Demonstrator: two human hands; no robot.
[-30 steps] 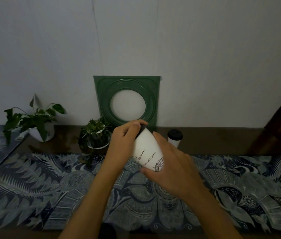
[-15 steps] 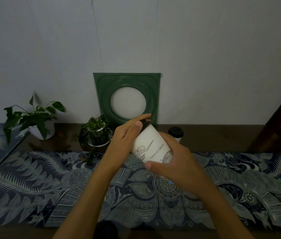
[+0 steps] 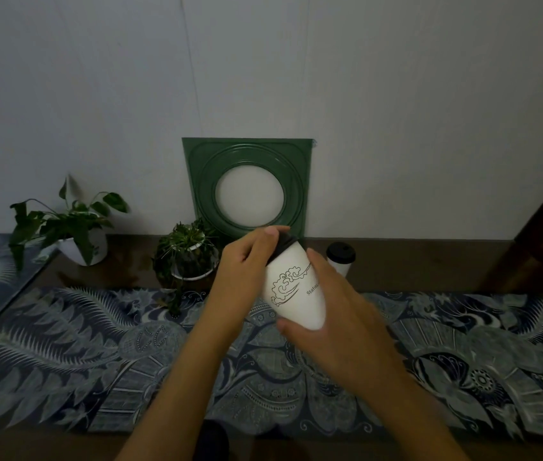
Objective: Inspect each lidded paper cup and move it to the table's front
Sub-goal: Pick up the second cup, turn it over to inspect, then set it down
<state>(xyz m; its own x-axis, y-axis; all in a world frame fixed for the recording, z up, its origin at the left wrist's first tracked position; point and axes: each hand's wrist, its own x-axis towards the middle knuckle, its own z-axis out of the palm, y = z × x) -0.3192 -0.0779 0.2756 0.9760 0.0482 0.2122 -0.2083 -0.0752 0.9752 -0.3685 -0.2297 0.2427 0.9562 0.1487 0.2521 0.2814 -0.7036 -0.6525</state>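
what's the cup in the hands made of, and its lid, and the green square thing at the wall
Held cup: looks like matte white paper with printed line art and lettering. Its lid: dark and smooth, probably plastic. Green square panel: glossy moulded rings that catch the light, maybe glazed ceramic or plastic; cannot tell which.

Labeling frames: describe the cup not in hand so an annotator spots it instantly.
Find the green square frame leaning on the wall; right of its lower corner, a small white paper cup stands upright on bare wood. Unlike the held cup, no hand touches it.
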